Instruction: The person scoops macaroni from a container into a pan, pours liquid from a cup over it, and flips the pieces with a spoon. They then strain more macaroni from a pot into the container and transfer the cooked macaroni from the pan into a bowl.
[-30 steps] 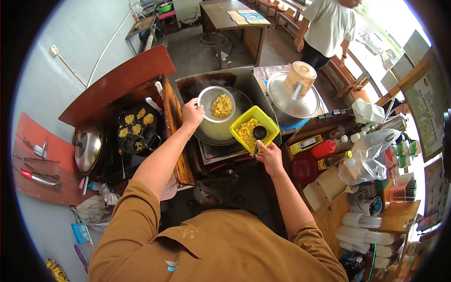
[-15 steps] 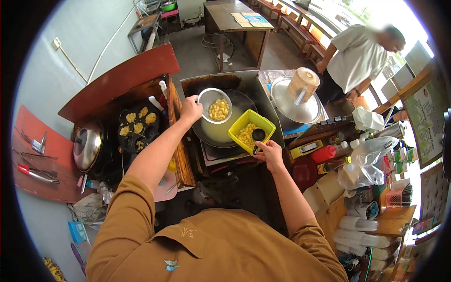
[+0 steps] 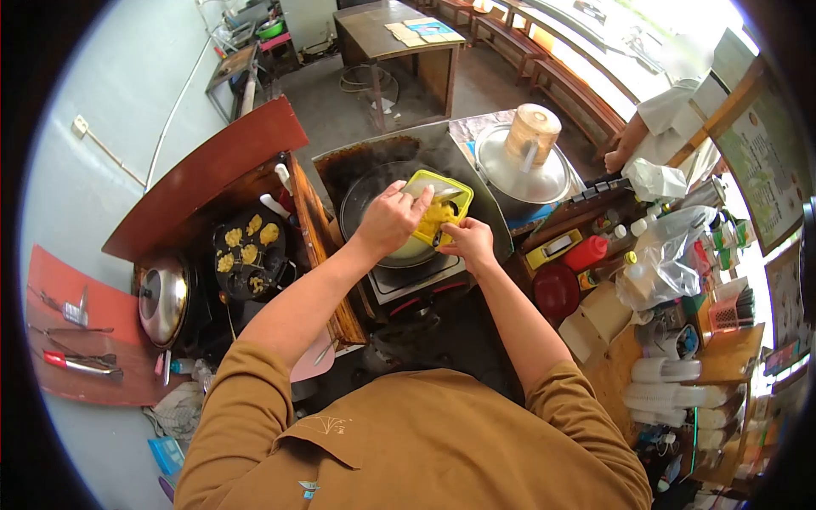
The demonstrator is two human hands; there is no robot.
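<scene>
My left hand (image 3: 389, 223) is closed on a pale bowl (image 3: 444, 194), tipped steeply over the yellow container (image 3: 457, 180) and largely hidden by my fingers. Yellow food pieces (image 3: 432, 219) lie in the container, below the tilted bowl. With its fingers closed, my right hand (image 3: 469, 241) grips the container's near corner, beside the handle of a black ladle (image 3: 439, 236). Directly beneath both hands is a dark wok (image 3: 361, 197) with cloudy liquid, steaming on a stove.
To the left, a dark moulded pan (image 3: 228, 242) holds several yellow fritters, near a domed lid (image 3: 163, 302). A large lidded pot (image 3: 493, 166) stands at the right. Beyond it are bottles, plastic bags and a person's arm (image 3: 625, 144). A wooden partition (image 3: 319, 246) flanks the wok.
My left hand has moved right and tipped the bowl over the yellow container. The container has shifted slightly left and tilted. The other person has moved right, partly behind the sign.
</scene>
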